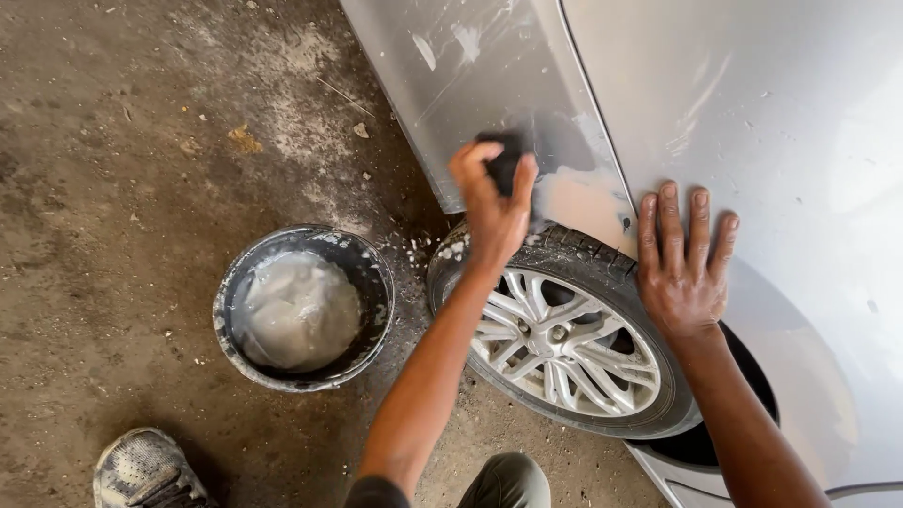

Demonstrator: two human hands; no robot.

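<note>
My left hand point(491, 207) is closed around a dark sanding block point(505, 160) and presses it against the silver car's fender point(489, 85), just above the wheel arch, beside a pale patch of filler point(588, 202). My right hand point(684, 259) lies flat with fingers spread on the silver door panel point(752, 113), above the tyre. The car's front wheel point(564, 334), with a silver alloy rim and black tyre, sits below and between both hands.
A black bucket point(376, 273) of cloudy white water stands on the dirty concrete floor point(122, 188) to the left of the wheel. My worn grey shoe point(146, 470) shows at the bottom left and my knee point(513, 482) at the bottom middle.
</note>
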